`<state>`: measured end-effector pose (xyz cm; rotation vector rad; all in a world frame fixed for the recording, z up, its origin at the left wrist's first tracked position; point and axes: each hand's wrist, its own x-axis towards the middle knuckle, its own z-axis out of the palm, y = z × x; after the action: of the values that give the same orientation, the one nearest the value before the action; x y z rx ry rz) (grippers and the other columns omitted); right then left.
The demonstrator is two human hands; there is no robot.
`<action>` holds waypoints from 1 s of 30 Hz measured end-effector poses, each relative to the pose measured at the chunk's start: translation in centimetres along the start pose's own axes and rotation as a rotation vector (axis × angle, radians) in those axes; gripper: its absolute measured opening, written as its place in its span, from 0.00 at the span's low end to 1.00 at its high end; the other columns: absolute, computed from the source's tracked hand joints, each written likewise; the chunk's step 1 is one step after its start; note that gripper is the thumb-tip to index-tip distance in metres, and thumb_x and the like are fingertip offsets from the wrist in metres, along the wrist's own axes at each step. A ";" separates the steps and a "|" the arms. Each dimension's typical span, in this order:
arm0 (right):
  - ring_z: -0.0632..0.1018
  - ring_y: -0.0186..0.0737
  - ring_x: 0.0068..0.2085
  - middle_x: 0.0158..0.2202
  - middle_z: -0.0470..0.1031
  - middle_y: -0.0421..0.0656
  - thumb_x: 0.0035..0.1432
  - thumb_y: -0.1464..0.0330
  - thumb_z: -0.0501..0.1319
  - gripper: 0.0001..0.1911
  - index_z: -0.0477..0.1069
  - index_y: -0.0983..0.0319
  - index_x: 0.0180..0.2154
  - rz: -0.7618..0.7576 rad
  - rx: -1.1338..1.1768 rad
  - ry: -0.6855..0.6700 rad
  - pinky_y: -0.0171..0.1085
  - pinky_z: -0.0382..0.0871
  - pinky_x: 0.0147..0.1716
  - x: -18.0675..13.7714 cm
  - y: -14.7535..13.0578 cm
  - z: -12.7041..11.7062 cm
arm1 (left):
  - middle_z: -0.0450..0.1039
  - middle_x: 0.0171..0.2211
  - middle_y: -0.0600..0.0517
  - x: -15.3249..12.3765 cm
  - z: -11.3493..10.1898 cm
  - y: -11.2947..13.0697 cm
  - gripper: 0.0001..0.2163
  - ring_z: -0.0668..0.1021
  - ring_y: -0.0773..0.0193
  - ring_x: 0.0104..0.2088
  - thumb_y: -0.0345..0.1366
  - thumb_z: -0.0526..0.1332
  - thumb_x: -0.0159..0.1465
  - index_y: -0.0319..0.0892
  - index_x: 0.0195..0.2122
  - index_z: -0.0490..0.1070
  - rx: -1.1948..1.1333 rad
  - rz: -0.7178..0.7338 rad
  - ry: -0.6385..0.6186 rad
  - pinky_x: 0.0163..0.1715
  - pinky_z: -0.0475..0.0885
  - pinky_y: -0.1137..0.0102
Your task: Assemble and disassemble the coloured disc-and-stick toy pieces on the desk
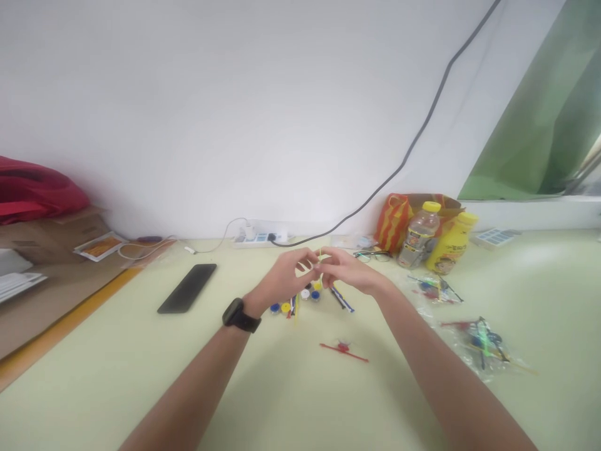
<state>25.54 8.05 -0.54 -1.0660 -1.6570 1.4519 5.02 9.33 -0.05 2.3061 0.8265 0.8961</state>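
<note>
My left hand [287, 274] and my right hand [345, 269] meet in the air above the pale table [141, 376], fingertips pinched together on a thin yellow stick [320, 258]. A black watch [240, 315] sits on my left wrist. Below the hands lie small coloured round pieces [300, 299] and a few thin sticks [342, 300]. A red stick piece with a hub [344, 351] lies nearer to me on the table.
A black phone [188, 287] lies at the left. Clear bags of coloured sticks [483, 344] lie at the right. Two bottles [434, 241], an orange bag, glasses [372, 255] and a power strip [260, 237] line the wall. Cardboard and red cloth are far left.
</note>
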 end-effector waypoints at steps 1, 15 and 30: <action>0.79 0.37 0.30 0.32 0.79 0.40 0.61 0.60 0.67 0.16 0.70 0.59 0.47 0.005 0.016 0.008 0.36 0.73 0.33 -0.1 -0.1 0.0 | 0.81 0.39 0.51 0.0 -0.1 0.0 0.08 0.82 0.61 0.39 0.41 0.62 0.69 0.43 0.42 0.75 -0.011 -0.002 0.008 0.45 0.78 0.65; 0.75 0.34 0.28 0.27 0.73 0.35 0.53 0.71 0.60 0.07 0.66 0.58 0.36 -0.072 -0.011 0.063 0.34 0.68 0.31 0.2 0.1 0.2 | 0.82 0.39 0.50 -0.1 -0.6 0.3 0.06 0.82 0.61 0.39 0.37 0.64 0.66 0.42 0.41 0.78 -0.038 0.019 0.016 0.46 0.79 0.66; 0.65 0.34 0.27 0.28 0.67 0.34 0.61 0.67 0.55 0.11 0.72 0.56 0.44 -0.035 -0.370 0.222 0.32 0.59 0.27 0.2 0.7 -0.4 | 0.80 0.34 0.51 -0.2 -0.4 0.6 0.06 0.81 0.64 0.35 0.38 0.64 0.66 0.41 0.34 0.74 -0.051 -0.011 -0.056 0.40 0.77 0.69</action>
<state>25.87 8.40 -1.19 -1.3368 -1.8083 0.9826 4.81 8.86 0.57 2.2693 0.7830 0.8348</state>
